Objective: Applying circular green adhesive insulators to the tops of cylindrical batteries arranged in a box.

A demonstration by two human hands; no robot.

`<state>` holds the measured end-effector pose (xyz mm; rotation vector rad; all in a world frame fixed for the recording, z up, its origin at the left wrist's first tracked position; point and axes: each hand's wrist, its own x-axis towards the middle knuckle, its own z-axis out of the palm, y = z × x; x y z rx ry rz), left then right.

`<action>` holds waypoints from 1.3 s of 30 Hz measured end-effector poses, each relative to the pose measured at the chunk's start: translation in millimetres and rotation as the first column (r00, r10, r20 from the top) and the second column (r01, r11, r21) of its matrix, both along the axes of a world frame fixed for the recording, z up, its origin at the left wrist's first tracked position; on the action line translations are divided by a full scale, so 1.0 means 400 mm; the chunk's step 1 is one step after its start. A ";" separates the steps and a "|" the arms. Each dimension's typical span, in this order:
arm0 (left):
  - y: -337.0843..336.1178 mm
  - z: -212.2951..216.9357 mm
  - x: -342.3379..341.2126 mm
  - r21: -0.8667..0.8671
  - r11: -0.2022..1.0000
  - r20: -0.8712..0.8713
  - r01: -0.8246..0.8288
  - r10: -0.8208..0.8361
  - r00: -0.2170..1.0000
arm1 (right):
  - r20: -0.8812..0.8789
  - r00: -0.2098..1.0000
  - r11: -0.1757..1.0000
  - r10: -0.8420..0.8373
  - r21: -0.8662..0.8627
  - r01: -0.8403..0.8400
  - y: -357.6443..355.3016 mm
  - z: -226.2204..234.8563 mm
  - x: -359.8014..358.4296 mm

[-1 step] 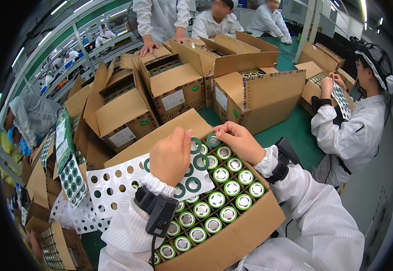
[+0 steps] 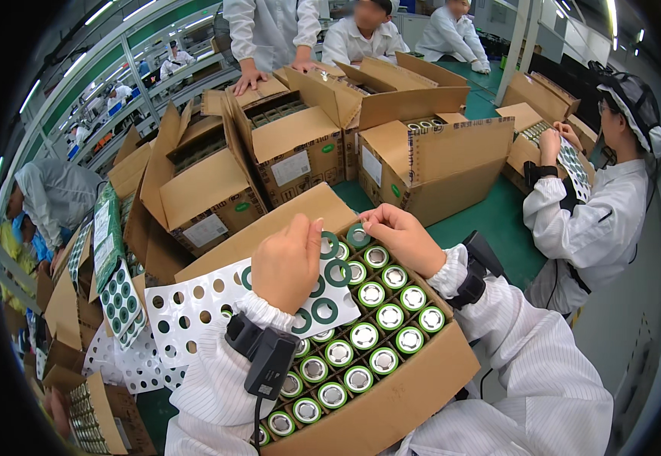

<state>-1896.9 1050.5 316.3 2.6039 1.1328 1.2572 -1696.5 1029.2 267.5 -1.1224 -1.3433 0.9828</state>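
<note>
In front of me is an open cardboard box (image 2: 414, 403) of upright cylindrical battery cells (image 2: 364, 335) with bright green rims, parted by cardboard dividers. My left hand (image 2: 286, 262) is closed on a white sheet (image 2: 344, 298) of dark green ring stickers, which lies across the cells and hides some of them. At the box's far corner, my right hand (image 2: 403, 237) has thumb and forefinger pinched at the edge of a green ring sticker (image 2: 358, 235). This ring is on or just above a cell top; I cannot tell which. A partly punched-out white sheet (image 2: 186, 313) extends leftward.
Open cardboard boxes (image 2: 292, 156) of cells crowd the green table (image 2: 460, 232). More ring stickers (image 2: 123, 302) and used white sheets (image 2: 129, 357) lie at the left. At the right a co-worker (image 2: 596, 197) handles a similar sheet. Another person's hands (image 2: 251, 76) rest on boxes at the back.
</note>
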 end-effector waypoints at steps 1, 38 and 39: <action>0.001 -0.001 0.000 -0.001 1.000 -0.001 0.002 -0.002 1.000 | -0.001 1.000 1.000 -0.002 -0.001 0.002 -0.003 0.005 -0.001; 0.000 0.004 0.006 -0.025 1.000 -0.044 -0.007 0.006 0.999 | 0.166 0.982 0.996 -0.088 0.045 0.082 0.000 0.005 0.000; -0.005 0.007 -0.001 -0.036 0.999 -0.053 -0.017 0.015 0.998 | 0.150 0.987 0.999 -0.050 -0.010 0.052 -0.001 0.008 -0.005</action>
